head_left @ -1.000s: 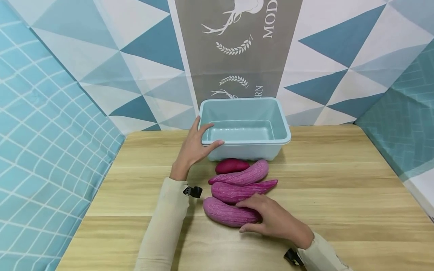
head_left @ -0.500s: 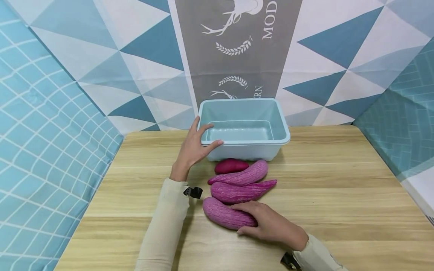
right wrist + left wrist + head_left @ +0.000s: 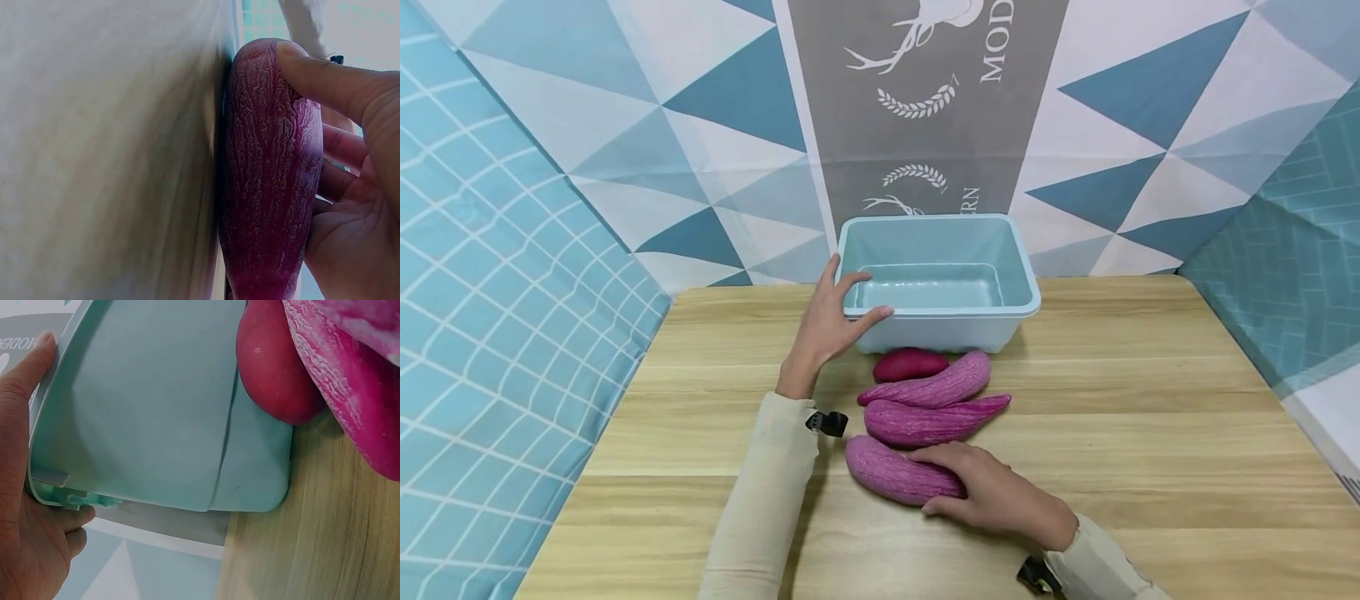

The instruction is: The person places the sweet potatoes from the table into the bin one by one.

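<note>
My left hand grips the left front corner of a light blue plastic basin, with fingers and thumb around its rim. In the left wrist view the thumb lies along the rim of the basin and other fingers curl at its edge. My right hand holds the nearest purple sweet potato, its fingers over the far side and thumb on the near side. The right wrist view has this wrinkled sweet potato lying along the tabletop between thumb and fingers; its right end is partly hidden in the head view.
Between basin and right hand lie two more long purple sweet potatoes, the middle one and the farther one. A smaller dark red one lies against the basin's front. The wooden table meets a patterned backdrop behind.
My right hand has moved slightly left and its fingers have closed around the nearest sweet potato, which has shifted a little left. The left hand stays at the basin's corner.
</note>
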Demonstrator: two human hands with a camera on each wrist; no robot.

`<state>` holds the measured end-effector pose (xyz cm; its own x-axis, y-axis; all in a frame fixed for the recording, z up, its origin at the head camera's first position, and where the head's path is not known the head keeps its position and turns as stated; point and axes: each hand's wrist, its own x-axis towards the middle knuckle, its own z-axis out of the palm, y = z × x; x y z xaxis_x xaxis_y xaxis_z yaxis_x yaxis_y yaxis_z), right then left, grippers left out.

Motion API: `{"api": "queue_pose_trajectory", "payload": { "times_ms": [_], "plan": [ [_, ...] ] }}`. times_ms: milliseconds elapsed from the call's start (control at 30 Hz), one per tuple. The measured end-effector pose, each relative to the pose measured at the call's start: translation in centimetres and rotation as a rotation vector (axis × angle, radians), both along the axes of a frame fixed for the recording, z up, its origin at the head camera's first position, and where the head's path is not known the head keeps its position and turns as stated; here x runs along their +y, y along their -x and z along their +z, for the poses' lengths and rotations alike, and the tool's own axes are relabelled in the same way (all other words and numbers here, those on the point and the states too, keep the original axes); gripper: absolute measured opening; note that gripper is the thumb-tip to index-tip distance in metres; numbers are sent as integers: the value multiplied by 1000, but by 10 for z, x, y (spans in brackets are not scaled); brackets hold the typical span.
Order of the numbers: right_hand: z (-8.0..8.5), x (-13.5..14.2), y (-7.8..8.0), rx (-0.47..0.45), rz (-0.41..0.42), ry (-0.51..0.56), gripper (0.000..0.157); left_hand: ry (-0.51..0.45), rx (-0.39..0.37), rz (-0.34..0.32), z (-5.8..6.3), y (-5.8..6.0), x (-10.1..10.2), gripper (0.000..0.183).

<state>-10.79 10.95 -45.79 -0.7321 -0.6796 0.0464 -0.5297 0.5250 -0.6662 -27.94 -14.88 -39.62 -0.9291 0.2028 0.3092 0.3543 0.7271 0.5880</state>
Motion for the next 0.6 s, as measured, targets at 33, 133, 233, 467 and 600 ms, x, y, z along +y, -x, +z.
{"api": "queue_pose_trajectory", "payload": {
  "times_ms": [33, 133, 233, 467, 600],
  "plan": [
    [0, 0, 0, 3, 1, 1, 56, -4, -1, -2, 0, 0, 0, 77],
    [0, -1, -1, 11, 4, 6, 56, -19, -8, -7, 0, 0, 0, 78],
    [1, 0, -2, 24, 7, 11, 56, -24, -7, -8, -1, 1, 1, 76],
    [6, 0, -4, 63, 14, 24, 55, -28, -15, -10, -2, 0, 2, 73],
    [12, -1, -3, 118, 18, 24, 54, -32, -19, -2, -2, -1, 0, 70]
  ]
}}
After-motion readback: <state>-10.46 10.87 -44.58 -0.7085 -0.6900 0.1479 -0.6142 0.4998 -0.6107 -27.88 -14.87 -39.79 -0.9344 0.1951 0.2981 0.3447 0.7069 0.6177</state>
